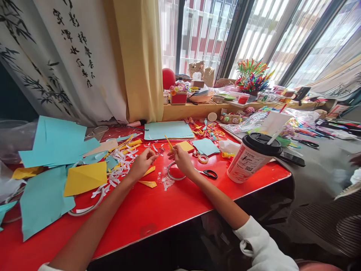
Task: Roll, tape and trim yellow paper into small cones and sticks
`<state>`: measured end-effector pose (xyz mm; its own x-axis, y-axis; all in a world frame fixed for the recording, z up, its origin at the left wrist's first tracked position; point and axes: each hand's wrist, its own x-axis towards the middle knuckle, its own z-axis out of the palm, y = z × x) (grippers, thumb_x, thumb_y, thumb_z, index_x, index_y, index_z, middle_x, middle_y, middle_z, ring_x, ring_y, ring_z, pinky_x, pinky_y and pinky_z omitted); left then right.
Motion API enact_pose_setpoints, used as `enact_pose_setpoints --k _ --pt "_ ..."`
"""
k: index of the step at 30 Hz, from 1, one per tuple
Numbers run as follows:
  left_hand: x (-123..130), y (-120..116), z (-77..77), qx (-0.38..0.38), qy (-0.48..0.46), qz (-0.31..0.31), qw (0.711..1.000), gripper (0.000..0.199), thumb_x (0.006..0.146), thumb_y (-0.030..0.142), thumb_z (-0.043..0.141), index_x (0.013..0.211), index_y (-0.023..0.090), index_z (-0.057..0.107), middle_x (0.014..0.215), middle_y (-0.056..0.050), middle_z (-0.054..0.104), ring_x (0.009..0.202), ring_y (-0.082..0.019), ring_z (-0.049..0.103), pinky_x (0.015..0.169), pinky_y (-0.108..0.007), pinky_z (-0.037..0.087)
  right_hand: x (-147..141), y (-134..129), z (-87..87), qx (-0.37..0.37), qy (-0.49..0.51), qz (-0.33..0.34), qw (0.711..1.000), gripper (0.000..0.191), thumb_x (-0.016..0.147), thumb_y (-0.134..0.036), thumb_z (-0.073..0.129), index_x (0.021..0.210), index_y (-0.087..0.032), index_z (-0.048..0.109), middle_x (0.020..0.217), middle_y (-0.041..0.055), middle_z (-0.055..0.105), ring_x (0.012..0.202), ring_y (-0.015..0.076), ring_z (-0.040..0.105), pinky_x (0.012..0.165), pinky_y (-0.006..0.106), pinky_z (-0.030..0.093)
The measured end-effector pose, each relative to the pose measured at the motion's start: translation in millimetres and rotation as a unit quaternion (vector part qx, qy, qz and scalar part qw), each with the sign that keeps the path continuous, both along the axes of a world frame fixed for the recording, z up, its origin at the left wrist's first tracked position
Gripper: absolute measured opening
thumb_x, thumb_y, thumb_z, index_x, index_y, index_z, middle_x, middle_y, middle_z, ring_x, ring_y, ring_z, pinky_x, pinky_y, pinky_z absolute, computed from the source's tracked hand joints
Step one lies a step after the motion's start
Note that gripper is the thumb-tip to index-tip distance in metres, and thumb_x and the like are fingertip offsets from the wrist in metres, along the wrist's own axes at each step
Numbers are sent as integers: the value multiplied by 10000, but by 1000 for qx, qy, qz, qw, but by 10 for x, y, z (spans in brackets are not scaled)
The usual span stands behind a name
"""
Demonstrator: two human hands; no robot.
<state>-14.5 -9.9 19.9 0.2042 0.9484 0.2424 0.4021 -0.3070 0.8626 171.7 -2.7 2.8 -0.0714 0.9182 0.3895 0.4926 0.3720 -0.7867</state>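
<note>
My right hand [182, 160] pinches a thin folded strip of yellow paper [168, 142], which points up and to the left. To its left, over the red table, is my left hand [143, 164] with thumb and fingertips drawn together; whatever may be between them is too small to make out. Folded yellow paper pieces [148, 184] lie just below the left hand. Under my right wrist is a roll of tape [177, 178], partly covered. Black-handled scissors [210, 173] lie right of that wrist, their blades partly hidden. A yellow paper stack [186, 146] sits behind the right hand.
A lidded drink cup [244, 160] with a straw stands at the right edge of the red table [169, 210]. Blue paper sheets [46, 199], a yellow sheet [86, 178] and white paper scraps [118, 169] spread leftward. Blue squares [206, 146] lie behind the scissors.
</note>
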Motion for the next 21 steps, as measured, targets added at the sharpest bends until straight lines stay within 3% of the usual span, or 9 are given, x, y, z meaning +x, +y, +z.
enact_pose_setpoints --k 9,21 --pt "-72 24 -50 -40 -26 -37 998 186 761 357 533 790 175 502 660 -5 590 621 -158 590 605 -283 447 5 -7 -3 -2 -2 -3 1000 158 944 -281 322 914 -214 462 846 57 696 715 159 679 658 298 513" --pt "-76 32 -71 -43 -49 -32 997 174 746 342 552 780 189 476 637 19 576 570 -136 578 566 -267 452 0 -24 23 -7 -6 2 1000 157 946 -277 299 897 -212 433 831 44 691 690 145 671 642 279 502"
